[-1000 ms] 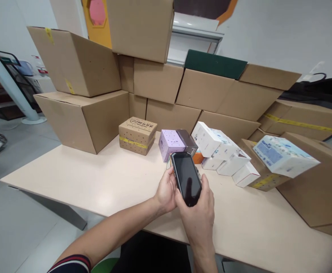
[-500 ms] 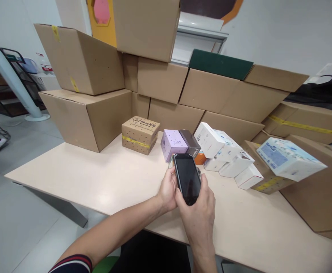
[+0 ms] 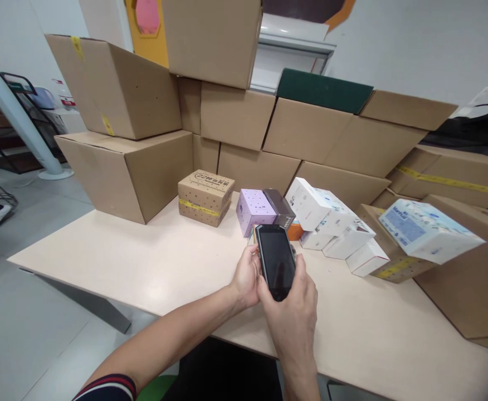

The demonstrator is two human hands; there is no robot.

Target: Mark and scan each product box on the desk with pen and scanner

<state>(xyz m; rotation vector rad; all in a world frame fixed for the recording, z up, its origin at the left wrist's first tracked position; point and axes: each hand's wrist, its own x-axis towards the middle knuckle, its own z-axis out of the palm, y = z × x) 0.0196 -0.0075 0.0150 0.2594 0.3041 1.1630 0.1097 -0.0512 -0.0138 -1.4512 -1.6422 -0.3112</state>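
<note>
A black rugged handheld phone (image 3: 277, 262) with a dark screen is tilted upright over the front half of the table. My right hand (image 3: 294, 309) wraps its lower right side, the thumb at the bottom left corner and the fingers along the right edge. Against the phone's left edge, my left hand (image 3: 246, 278) is closed, its fingertips partly hidden behind it. Just beyond the phone stand a purple box (image 3: 254, 210) and a dark brown box (image 3: 280, 207). Part of an orange box (image 3: 295, 230) shows beside the phone's top. Something small and coloured peeks out at the phone's upper left, mostly covered.
On the pale table (image 3: 144, 262), a printed brown carton (image 3: 204, 200) with yellow tape stands left of the purple box. Several white boxes (image 3: 340, 223) cluster on the right, near a blue-and-white pack (image 3: 430, 229). Large cardboard boxes (image 3: 152, 172) line the back and left.
The view has shifted very slightly. Both hands and the phone keep nearly the same place and pose.
</note>
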